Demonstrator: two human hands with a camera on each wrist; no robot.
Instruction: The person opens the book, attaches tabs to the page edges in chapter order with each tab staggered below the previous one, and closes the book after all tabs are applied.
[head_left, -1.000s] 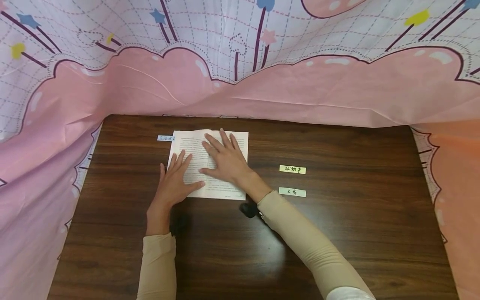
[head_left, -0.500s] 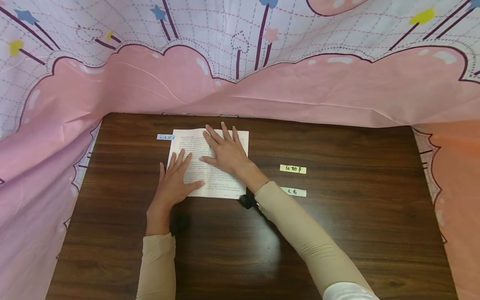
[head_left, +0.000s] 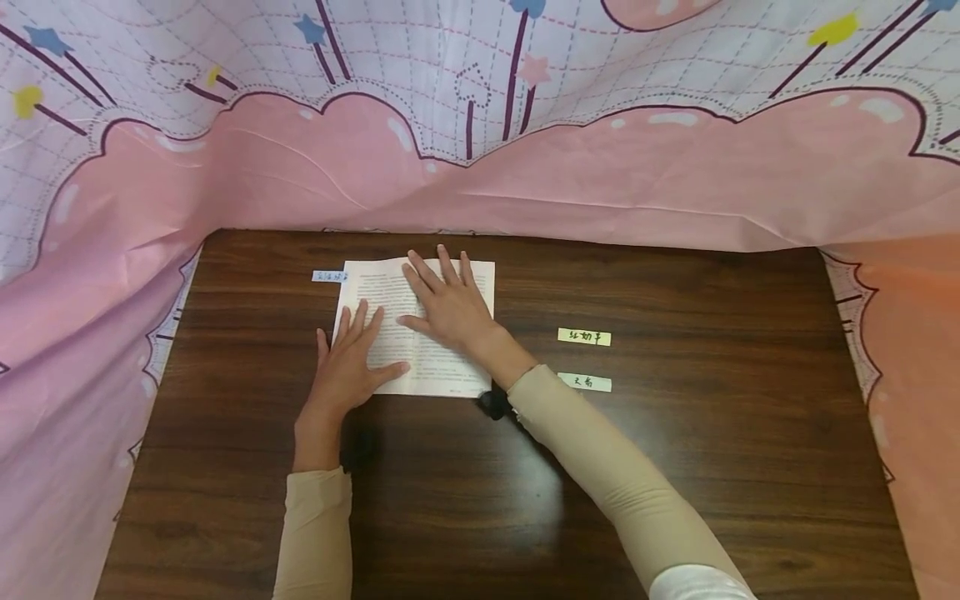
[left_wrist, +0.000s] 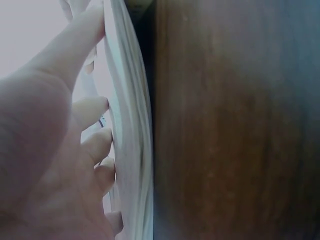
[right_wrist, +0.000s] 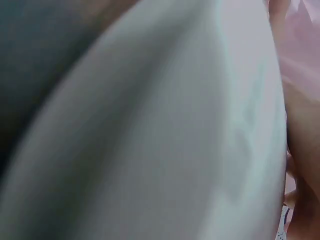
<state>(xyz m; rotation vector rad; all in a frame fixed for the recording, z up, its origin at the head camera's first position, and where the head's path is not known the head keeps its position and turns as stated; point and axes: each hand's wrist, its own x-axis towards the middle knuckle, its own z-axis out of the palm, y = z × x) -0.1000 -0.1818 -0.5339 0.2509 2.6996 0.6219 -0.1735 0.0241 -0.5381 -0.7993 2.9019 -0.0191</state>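
Note:
An open book [head_left: 442, 375] with printed pages lies on the dark wooden table, left of the middle. My left hand [head_left: 345, 367] rests on its left page with the fingers spread and the thumb along the lower part. In the left wrist view the fingertips press on the book's page block [left_wrist: 132, 125], which is seen edge-on. My right hand [head_left: 453, 312] lies spread across the upper right page, its thumb near the center fold and its fingertips at the top edge. The right wrist view is mostly filled by a blurred pale page [right_wrist: 160, 140].
A blue label strip [head_left: 327, 277] pokes out beside the book's upper left corner. Yellow [head_left: 584, 337] and pale green [head_left: 588, 382] handwritten strips lie right of the book. A patterned pink curtain [head_left: 600, 183] borders the table [head_left: 712, 433] at the back and sides.
My right hand has slid slightly up the right page toward the top edge, its forearm now overlapping the end of the green strip. The left hand has stayed in place.

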